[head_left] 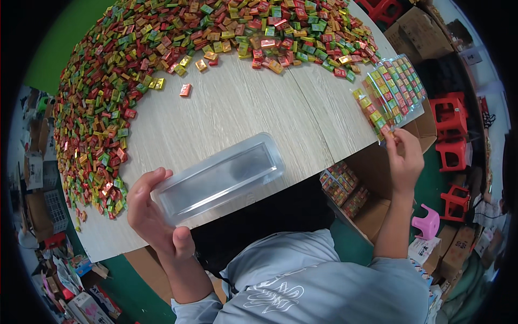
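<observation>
My left hand (154, 213) grips the left end of a clear plastic tray (218, 175), long and shallow, with nothing in it. The tray is held at a slant over the table's near edge, fingers at its far side and thumb at the near side. At the table's right edge my right hand (403, 154) pinches the near end of a clear tray of wrapped candies (369, 110). The fingertips partly hide that end. More filled trays (402, 83) lie side by side just beyond it, with red, yellow and green candies in rows.
A large heap of foil-wrapped candies (226, 32) curves along the table's far and left sides. A few loose candies (185, 90) lie on the pale wooden tabletop (243, 108). Below the right edge, a cardboard box (372, 210) holds packed candy trays (342, 186). Red stools (450, 116) stand at the right.
</observation>
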A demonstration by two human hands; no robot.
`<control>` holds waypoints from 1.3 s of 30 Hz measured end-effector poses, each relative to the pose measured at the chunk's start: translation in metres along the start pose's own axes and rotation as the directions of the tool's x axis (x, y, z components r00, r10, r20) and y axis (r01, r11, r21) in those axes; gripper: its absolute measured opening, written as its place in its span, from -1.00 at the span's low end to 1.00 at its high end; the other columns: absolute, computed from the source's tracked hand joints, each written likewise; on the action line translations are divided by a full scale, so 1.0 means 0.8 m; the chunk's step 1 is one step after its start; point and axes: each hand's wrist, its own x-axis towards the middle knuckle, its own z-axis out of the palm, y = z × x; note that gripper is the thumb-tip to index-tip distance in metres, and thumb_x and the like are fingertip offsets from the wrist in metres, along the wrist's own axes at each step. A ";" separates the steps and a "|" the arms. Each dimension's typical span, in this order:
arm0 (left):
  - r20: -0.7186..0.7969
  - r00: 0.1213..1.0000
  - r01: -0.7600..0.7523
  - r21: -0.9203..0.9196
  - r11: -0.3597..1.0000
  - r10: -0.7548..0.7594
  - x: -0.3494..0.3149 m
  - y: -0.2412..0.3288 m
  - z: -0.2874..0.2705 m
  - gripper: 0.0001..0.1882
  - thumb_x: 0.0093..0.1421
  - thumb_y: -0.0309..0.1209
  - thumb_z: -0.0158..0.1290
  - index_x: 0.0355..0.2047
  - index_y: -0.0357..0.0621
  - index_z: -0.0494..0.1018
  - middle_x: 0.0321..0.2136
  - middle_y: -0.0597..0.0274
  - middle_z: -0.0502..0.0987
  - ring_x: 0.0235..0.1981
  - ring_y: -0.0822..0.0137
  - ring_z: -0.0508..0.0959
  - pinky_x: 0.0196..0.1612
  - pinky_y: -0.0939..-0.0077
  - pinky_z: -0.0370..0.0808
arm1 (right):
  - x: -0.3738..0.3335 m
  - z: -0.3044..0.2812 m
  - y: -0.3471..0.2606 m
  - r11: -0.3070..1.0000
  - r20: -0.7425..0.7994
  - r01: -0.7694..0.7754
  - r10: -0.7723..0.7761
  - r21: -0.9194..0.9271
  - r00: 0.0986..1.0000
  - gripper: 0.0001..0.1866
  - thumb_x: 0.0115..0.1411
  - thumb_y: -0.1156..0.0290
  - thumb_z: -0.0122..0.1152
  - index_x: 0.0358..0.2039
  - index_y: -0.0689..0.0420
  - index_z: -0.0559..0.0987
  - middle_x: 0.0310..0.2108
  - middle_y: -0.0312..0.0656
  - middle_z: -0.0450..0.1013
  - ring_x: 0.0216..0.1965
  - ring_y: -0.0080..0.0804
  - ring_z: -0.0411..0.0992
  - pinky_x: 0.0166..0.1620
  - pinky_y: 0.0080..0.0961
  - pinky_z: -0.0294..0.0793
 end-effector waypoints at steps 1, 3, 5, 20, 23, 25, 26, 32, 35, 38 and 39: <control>-0.020 0.999 0.040 -0.036 0.999 -0.041 -0.005 0.000 0.003 -0.14 0.36 0.26 0.05 0.36 -0.17 0.15 0.12 -0.20 0.46 0.10 0.02 0.53 0.16 0.11 0.47 | 0.000 0.005 0.001 1.000 0.014 0.018 -0.018 0.008 1.000 -0.81 0.24 0.52 0.44 -0.16 0.25 0.65 -0.24 -0.14 0.60 -0.29 -0.31 0.58 -0.21 -0.43 0.59; -0.041 0.996 0.081 -0.073 0.994 -0.084 -0.012 0.001 0.007 -0.08 0.35 0.25 0.07 0.41 -0.17 0.09 0.14 -0.21 0.44 0.10 0.02 0.53 0.14 0.12 0.49 | -0.001 0.012 0.003 0.999 0.022 0.030 -0.029 -0.028 0.999 -0.82 0.24 0.50 0.44 -0.17 0.23 0.66 -0.20 -0.14 0.59 -0.25 -0.29 0.57 -0.18 -0.40 0.59; -0.021 0.993 0.114 -0.079 0.990 -0.116 -0.018 0.002 0.009 -0.02 0.34 0.23 0.10 0.47 -0.17 0.00 0.19 -0.23 0.41 0.08 0.03 0.53 0.15 0.14 0.50 | 0.002 0.014 -0.002 0.997 0.030 0.043 -0.041 -0.061 0.999 -0.83 0.24 0.48 0.44 -0.18 0.21 0.66 -0.17 -0.15 0.58 -0.22 -0.27 0.57 -0.15 -0.37 0.58; 0.048 0.992 0.126 -0.160 0.979 -0.120 -0.029 -0.013 0.006 -0.08 0.35 0.00 0.15 0.49 -0.17 -0.04 0.20 -0.29 0.38 0.11 0.04 0.49 0.15 0.13 0.45 | -0.001 0.026 -0.020 0.973 0.125 0.009 0.020 -0.233 0.992 -0.70 0.21 0.31 0.45 -0.07 0.10 0.65 -0.09 -0.19 0.49 -0.08 -0.14 0.45 0.02 -0.19 0.46; 0.063 0.990 0.133 -0.175 0.976 -0.124 -0.030 -0.015 0.005 -0.08 0.34 -0.02 0.16 0.49 -0.16 -0.05 0.19 -0.30 0.39 0.11 0.04 0.48 0.16 0.12 0.43 | 0.004 0.030 -0.021 0.978 0.121 0.009 0.017 -0.210 0.992 -0.72 0.22 0.31 0.45 -0.10 0.10 0.65 -0.12 -0.20 0.50 -0.10 -0.16 0.46 -0.01 -0.20 0.48; 0.070 0.989 0.142 -0.175 0.974 -0.132 -0.029 -0.013 0.005 -0.08 0.34 -0.03 0.16 0.49 -0.16 -0.06 0.19 -0.30 0.39 0.11 0.04 0.48 0.17 0.11 0.42 | 0.010 0.032 -0.025 0.974 0.125 0.012 0.017 -0.227 0.992 -0.75 0.23 0.31 0.43 -0.12 0.10 0.65 -0.16 -0.21 0.52 -0.14 -0.17 0.49 -0.06 -0.22 0.50; 0.078 0.987 0.151 -0.177 0.972 -0.139 -0.029 -0.012 0.005 -0.08 0.34 -0.05 0.16 0.49 -0.16 -0.06 0.19 -0.31 0.38 0.12 0.04 0.48 0.18 0.11 0.42 | 0.012 0.032 -0.027 0.974 0.124 0.012 0.016 -0.226 0.992 -0.75 0.23 0.31 0.43 -0.12 0.10 0.65 -0.16 -0.21 0.52 -0.14 -0.17 0.49 -0.06 -0.22 0.50; 0.092 0.986 0.151 -0.186 0.971 -0.135 -0.030 -0.011 0.003 -0.09 0.34 -0.10 0.16 0.49 -0.16 -0.07 0.19 -0.31 0.38 0.13 0.04 0.47 0.20 0.11 0.41 | 0.020 0.038 -0.042 0.979 0.141 -0.018 0.047 -0.201 0.989 -0.77 0.26 0.31 0.40 -0.12 0.10 0.65 -0.18 -0.20 0.53 -0.14 -0.16 0.53 -0.08 -0.24 0.53; 0.101 0.986 0.145 -0.173 0.974 -0.129 -0.030 -0.010 0.002 -0.10 0.34 -0.12 0.16 0.49 -0.16 -0.07 0.20 -0.31 0.38 0.12 0.04 0.48 0.20 0.11 0.42 | 0.021 0.039 -0.039 0.972 0.148 -0.074 0.108 -0.224 0.983 -0.77 0.28 0.30 0.38 -0.12 0.11 0.64 -0.17 -0.20 0.53 -0.12 -0.16 0.53 -0.06 -0.23 0.53; 0.105 0.987 0.142 -0.181 0.973 -0.124 -0.032 -0.012 0.002 -0.10 0.34 -0.14 0.16 0.49 -0.16 -0.07 0.20 -0.31 0.37 0.12 0.04 0.48 0.20 0.12 0.42 | 0.021 0.040 -0.038 0.964 0.146 -0.062 0.103 -0.259 0.984 -0.75 0.27 0.28 0.39 -0.11 0.11 0.64 -0.16 -0.20 0.52 -0.10 -0.17 0.52 -0.09 -0.25 0.57; 0.105 0.987 0.142 -0.180 0.973 -0.124 -0.032 -0.012 0.001 -0.10 0.34 -0.14 0.16 0.49 -0.16 -0.07 0.20 -0.31 0.37 0.12 0.04 0.48 0.20 0.12 0.42 | 0.021 0.041 -0.039 0.966 0.146 -0.069 0.109 -0.250 0.983 -0.75 0.28 0.28 0.38 -0.11 0.12 0.63 -0.16 -0.20 0.52 -0.10 -0.16 0.52 -0.09 -0.25 0.57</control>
